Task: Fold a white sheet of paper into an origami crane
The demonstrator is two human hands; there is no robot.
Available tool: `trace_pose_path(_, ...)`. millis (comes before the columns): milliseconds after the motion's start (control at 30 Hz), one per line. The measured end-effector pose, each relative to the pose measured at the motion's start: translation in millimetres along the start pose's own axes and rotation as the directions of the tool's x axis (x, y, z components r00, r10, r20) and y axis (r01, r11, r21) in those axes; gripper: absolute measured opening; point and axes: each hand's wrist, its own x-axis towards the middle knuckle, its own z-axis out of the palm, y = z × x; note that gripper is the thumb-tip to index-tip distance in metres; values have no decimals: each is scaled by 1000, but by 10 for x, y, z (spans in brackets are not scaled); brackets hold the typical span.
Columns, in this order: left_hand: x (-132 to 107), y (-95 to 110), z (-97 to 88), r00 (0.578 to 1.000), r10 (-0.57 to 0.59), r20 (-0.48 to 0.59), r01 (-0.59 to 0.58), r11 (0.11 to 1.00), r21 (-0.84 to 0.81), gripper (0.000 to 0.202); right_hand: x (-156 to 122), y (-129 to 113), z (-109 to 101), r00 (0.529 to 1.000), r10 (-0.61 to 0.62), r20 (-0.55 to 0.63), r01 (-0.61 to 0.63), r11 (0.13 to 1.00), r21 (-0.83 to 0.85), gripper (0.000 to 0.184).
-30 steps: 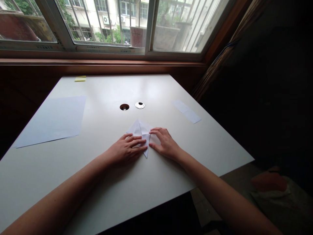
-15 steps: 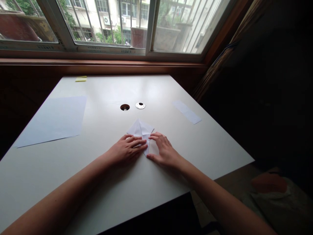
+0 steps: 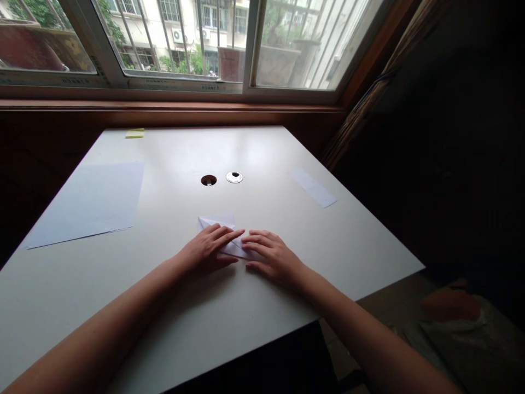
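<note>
A folded piece of white paper [image 3: 225, 220] lies on the white table, its pointed corner toward the right and a crease running across it. My left hand [image 3: 215, 247] rests over its left and middle part, fingers stretched out flat on the paper. From the right, my right hand [image 3: 268, 253] lays its extended fingers on the narrow end, the thumb apart and lower. Both hands cover much of the paper, so its full outline is hidden.
Large white sheets [image 3: 88, 202] lie at the left of the table [image 3: 180, 334]. A paper strip [image 3: 314, 187] is at the right. Further back are a round hole [image 3: 209, 180], its metal cover [image 3: 234, 177] and yellow sticky notes [image 3: 135, 133]. A window stands behind.
The folded paper has turned; its point faced me before and now lies toward the right. My left hand has spread over it, and my right-hand fingers have come down on the narrow end.
</note>
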Motion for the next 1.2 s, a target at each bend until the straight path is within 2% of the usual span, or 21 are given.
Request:
trace_pose_path(100,-6,-21,-56,998,-22,-63,18,998,-54,60,-1,3,-11,1000,7,13,-7,1000,23,35)
trace_pose_path(333,2,-33,-129,999,-14,33,17,996,-84,38,9,-9,-62,999,38,7,-39,994,102,31)
trace_pose_path(600,39,-10,-133,997,-68,39,74,986,-152,25,6,-7,-67,997,67,-44,-60,988,142,17)
trace_pose_path(833,66,23,-65,979,-202,31,204,964,-172,16,-32,-39,-43,997,53,-53,-49,996,73,31)
trace_pose_path(1033,92,97,-94,971,-233,45,237,959,-158,13,-86,-80,-34,995,-29,-94,31,999,20,37)
trace_pose_path(1200,117,126,-107,965,-255,63,262,953,-150,7,-147,-139,-15,996,-72,-50,71,997,-18,41)
